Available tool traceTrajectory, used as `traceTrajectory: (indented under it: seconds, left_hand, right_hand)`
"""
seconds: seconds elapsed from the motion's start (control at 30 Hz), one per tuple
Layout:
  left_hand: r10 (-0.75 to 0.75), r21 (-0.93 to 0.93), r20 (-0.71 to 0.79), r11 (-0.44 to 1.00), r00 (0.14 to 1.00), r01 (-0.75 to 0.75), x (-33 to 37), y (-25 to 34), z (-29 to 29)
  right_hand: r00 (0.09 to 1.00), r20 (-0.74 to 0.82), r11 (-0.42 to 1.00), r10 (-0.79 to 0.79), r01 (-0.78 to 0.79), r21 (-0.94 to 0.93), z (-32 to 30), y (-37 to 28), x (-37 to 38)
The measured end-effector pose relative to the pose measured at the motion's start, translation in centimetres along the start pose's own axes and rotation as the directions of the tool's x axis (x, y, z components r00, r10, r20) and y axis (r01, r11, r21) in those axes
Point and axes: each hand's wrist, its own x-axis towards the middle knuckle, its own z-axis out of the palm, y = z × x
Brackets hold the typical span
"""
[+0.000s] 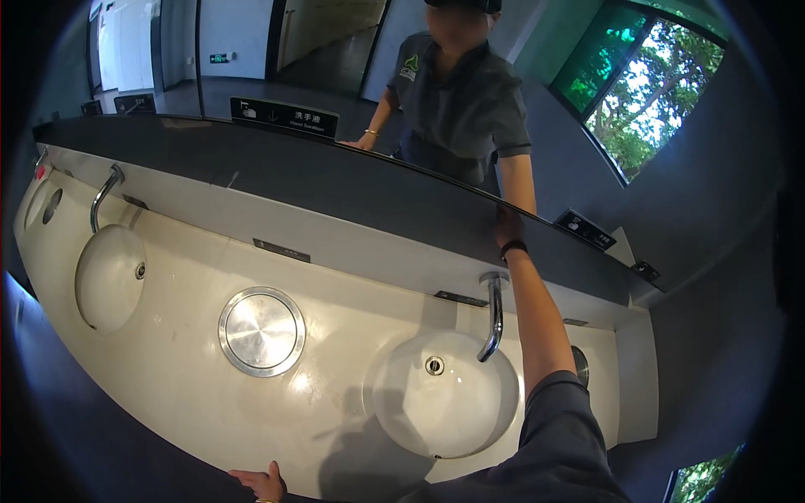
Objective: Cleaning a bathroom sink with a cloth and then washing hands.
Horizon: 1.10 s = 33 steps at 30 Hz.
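Behind the right grip (508, 227) lies the dark panel (377, 189) beneath the mirror (243, 80).

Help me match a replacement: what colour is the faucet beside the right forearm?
The faucet is shiny silver, like chrome; it shows best in the head view.

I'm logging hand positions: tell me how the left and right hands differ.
The left hand is at the countertop's near edge; the right hand is at the dark strip below the mirror. The left hand is lit, the right hand shadowed. The left hand wears a gold bracelet, the right hand a dark wristband. Both wrists wear something.
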Motion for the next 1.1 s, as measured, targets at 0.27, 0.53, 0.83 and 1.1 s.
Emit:
traceTrajectory:
  seconds: [0.27, 0.53, 0.83, 1.1]
  left_hand:
    - [-0.053, 0.057, 0.095, 0.997, 0.994, 0.048, 0.0, 3.4, 0.1]
    - [-0.125, 0.058, 0.088, 0.991, 0.988, 0.120, 0.9, 0.7, -1.3]
    - [-0.188, 0.074, 0.148, 0.981, 0.971, 0.179, -0.7, 6.7, -2.4]
    - [-0.223, 0.116, 0.148, 0.971, 0.963, 0.207, -0.4, 6.0, -2.5]
  right_hand:
    - [0.907, 0.223, 0.873, -0.357, 0.409, -0.264, 12.3, -9.9, 7.8]
    - [0.758, 0.092, 0.720, -0.646, 0.565, 0.403, 6.7, -18.6, -3.9]
    - [0.969, 0.042, 0.845, -0.245, 0.193, 0.499, -2.6, 0.0, -3.1]
    - [0.993, 0.102, 0.997, -0.056, 0.061, -0.038, -1.3, 6.3, -0.7]
